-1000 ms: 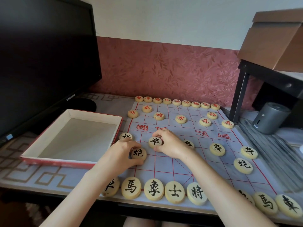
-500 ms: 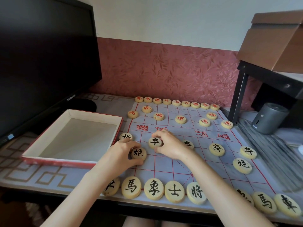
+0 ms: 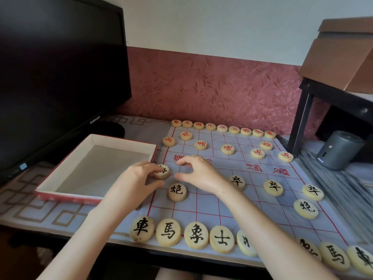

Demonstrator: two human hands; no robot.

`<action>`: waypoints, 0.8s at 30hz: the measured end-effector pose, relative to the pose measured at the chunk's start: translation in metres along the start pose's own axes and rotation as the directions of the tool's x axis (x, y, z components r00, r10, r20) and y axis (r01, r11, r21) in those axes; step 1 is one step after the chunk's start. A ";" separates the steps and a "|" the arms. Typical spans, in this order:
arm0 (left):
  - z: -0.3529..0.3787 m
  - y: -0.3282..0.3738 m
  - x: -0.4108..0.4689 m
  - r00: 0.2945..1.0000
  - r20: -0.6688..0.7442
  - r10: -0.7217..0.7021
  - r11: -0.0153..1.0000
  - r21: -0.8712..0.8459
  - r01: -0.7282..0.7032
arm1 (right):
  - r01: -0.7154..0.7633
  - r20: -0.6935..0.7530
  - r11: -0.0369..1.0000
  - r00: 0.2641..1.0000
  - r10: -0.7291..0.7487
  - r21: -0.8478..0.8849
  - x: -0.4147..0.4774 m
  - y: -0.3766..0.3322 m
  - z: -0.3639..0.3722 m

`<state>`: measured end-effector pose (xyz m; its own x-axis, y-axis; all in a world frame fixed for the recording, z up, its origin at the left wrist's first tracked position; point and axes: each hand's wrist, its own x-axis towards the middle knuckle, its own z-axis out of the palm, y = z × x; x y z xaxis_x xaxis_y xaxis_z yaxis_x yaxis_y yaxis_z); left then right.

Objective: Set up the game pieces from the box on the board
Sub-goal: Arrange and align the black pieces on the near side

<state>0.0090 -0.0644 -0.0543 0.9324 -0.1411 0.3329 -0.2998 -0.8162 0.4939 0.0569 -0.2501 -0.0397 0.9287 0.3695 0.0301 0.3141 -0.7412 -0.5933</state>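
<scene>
Wall (image 3: 212,21) ahead of me: white paint up top, dark red leaf-pattern wallpaper (image 3: 212,87) below, and the join runs across the upper middle of the frame. A black Samsung monitor (image 3: 60,77) fills the upper left, screen dark, with its round black foot (image 3: 111,128) on my desk. The desk cover (image 3: 36,211) at lower left is pale with brown key-pattern lines. At the right edge is a black shelf frame (image 3: 302,118) with a brown cardboard box (image 3: 347,53) on top. A grey cylindrical gadget (image 3: 339,152) sits under the shelf, near its leg. Grey streaky surface (image 3: 339,190) at lower right, blurred. Soft, even light.
</scene>
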 end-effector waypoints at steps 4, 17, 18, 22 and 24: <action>-0.006 -0.010 -0.003 0.998 -0.066 -0.020 0.998 0.059 0.024 | -0.048 -0.004 0.997 0.999 0.048 -0.065 0.018 -0.013 0.016; -0.013 -0.021 0.003 0.993 -0.110 -0.033 0.999 0.014 0.035 | -0.049 0.045 0.992 0.997 0.055 -0.114 0.043 -0.028 0.035; -0.013 -0.022 0.004 0.993 -0.110 -0.033 0.999 0.017 0.035 | -0.023 0.087 0.991 0.996 0.035 -0.132 0.043 -0.028 0.033; -0.012 -0.026 0.009 0.994 -0.098 -0.036 0.999 0.017 0.038 | 0.027 0.185 0.987 0.983 0.003 -0.158 0.041 -0.025 0.028; -0.011 -0.027 0.011 0.995 -0.098 -0.037 0.999 0.012 0.038 | 0.018 0.170 0.992 0.985 0.004 -0.127 0.041 -0.025 0.028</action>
<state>0.0248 -0.0376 -0.0555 0.9186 -0.0557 0.3913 -0.2616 -0.8278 0.4963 0.0815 -0.2009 -0.0460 0.8828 0.4569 -0.1092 0.3537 -0.7995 -0.4855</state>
